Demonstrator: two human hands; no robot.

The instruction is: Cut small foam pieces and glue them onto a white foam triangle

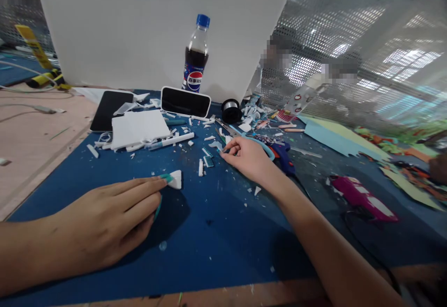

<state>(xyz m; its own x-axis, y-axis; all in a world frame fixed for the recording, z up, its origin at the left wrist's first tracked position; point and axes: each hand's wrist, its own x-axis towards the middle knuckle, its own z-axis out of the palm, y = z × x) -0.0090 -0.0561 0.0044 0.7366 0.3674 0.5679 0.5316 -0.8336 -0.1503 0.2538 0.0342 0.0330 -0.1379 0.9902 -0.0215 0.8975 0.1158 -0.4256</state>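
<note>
My left hand (118, 214) is closed, with a small white wedge-shaped piece (175, 180) pinched at its fingertips just above the blue table mat (209, 251). Teal shows on the nails of that hand. Farther forward, my right hand (246, 155) has thumb and forefinger drawn together beside a small pale blue and white scrap (216, 145); whatever lies between the fingertips is too small to make out. Close to it lie small teal ridged pieces (208, 160) and a short white stick (200, 167). Behind the right hand are light-blue-handled scissors (267, 150), partly covered.
A cola bottle (196, 60), a propped phone (185, 102) and a wire spool (231, 111) stand at the back. White sheets (139, 129), a white pen (172, 140) and a dark tablet (110, 109) lie left. To the right are a blue glue gun (283, 157) and a magenta device (361, 196).
</note>
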